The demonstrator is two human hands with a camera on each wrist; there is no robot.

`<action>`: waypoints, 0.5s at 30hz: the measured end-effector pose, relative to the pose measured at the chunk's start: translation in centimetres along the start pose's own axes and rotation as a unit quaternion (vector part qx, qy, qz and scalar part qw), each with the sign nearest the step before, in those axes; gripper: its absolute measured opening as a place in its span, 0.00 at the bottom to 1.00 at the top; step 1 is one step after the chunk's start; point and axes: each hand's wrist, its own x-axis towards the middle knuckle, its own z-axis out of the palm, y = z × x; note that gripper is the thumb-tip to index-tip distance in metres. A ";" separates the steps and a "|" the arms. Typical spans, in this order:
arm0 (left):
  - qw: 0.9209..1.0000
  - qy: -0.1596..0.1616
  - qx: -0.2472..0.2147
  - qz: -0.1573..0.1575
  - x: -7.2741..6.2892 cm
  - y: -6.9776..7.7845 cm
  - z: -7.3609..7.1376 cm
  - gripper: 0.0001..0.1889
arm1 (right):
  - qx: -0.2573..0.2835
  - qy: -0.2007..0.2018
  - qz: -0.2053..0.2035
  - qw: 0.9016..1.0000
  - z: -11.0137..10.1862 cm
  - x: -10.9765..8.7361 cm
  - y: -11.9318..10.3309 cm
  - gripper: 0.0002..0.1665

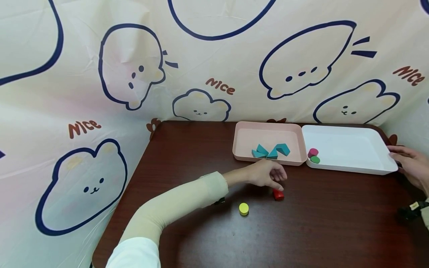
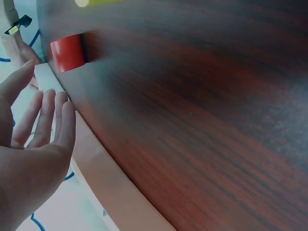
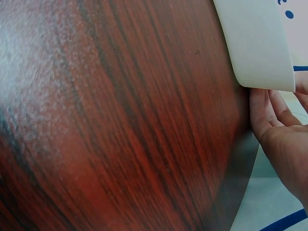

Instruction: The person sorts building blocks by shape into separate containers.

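Observation:
On the dark table lies a red cylinder (image 1: 278, 195), on its side. My left hand (image 1: 266, 174) hovers just behind it, fingers loosely bent and thumb toward it; the left wrist view has the palm and spread fingers holding nothing, apart from the red cylinder (image 2: 68, 53). Nearer to me stands a yellow cylinder (image 1: 244, 208). My right hand (image 1: 411, 165) holds the right end of a white tray (image 1: 352, 169). In the right wrist view, its fingers (image 3: 269, 110) reach in at the lower edge of the tray's end, thumb at the rim.
A pink tray (image 1: 241, 154) adjoins the white one on its left, with several teal blocks (image 1: 283, 149) in it. Inside the white tray's left corner are a pink cylinder (image 1: 313, 152) and a green cylinder (image 1: 315, 159). A patterned curtain (image 1: 201, 56) hangs behind the table.

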 end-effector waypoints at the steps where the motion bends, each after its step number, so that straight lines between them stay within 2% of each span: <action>1: 1.000 -0.001 0.002 -0.001 0.0 0.0 0.0 0.18 | -0.001 0.000 0.000 1.000 0.0 0.0 0.0 0.34; 15: 1.000 -0.014 0.016 -0.005 -0.2 -0.7 0.8 0.17 | -0.013 0.002 0.005 1.000 -0.1 0.1 0.1 0.33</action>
